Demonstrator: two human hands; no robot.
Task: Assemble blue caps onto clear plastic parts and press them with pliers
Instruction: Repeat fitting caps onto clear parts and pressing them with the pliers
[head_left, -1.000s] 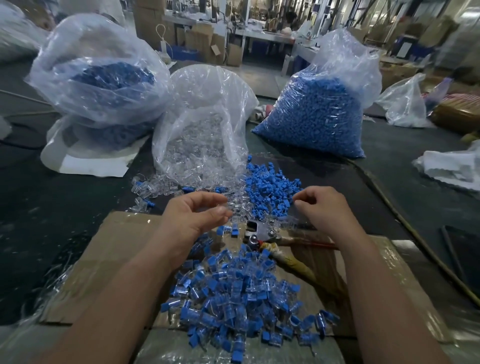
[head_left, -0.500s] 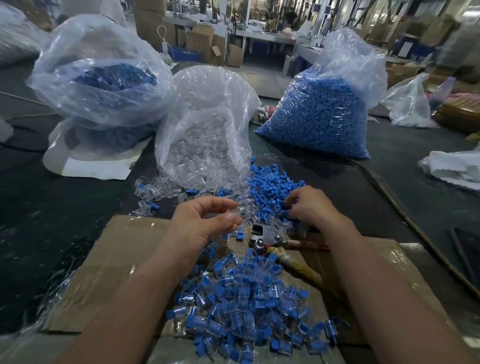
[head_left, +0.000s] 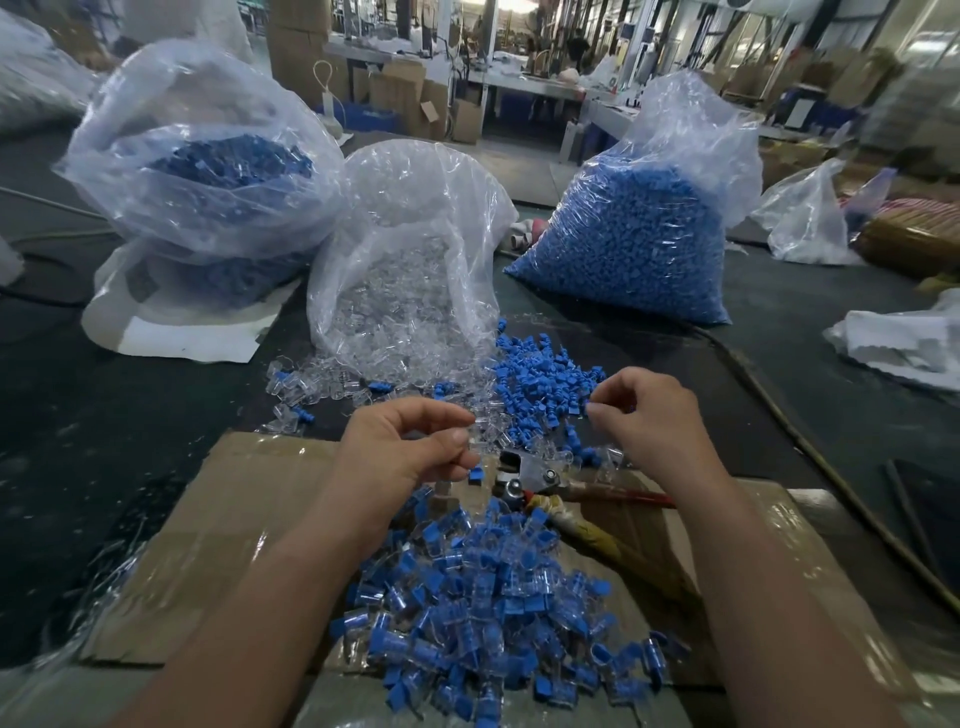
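Observation:
My left hand (head_left: 410, 447) pinches a clear plastic part (head_left: 480, 434) between thumb and fingers, above the cardboard. My right hand (head_left: 644, 415) is raised beside it and pinches a small blue cap (head_left: 589, 404) at its fingertips. Loose blue caps (head_left: 540, 379) lie heaped just beyond both hands, with loose clear parts (head_left: 311, 387) to their left. The pliers (head_left: 540, 478) lie on the cardboard between my wrists, handles pointing right. A pile of assembled blue-and-clear pieces (head_left: 483, 613) sits in front of me.
An open bag of clear parts (head_left: 410, 270) stands behind the loose heaps. A full bag of blue caps (head_left: 639, 228) is at the back right, another bag with blue pieces (head_left: 208, 156) at the back left. Taped cardboard (head_left: 249, 519) covers the dark table (head_left: 104, 441).
My right hand has lifted from the loose blue caps with one cap pinched and has moved up toward my left hand. The left hand holds its clear part as before.

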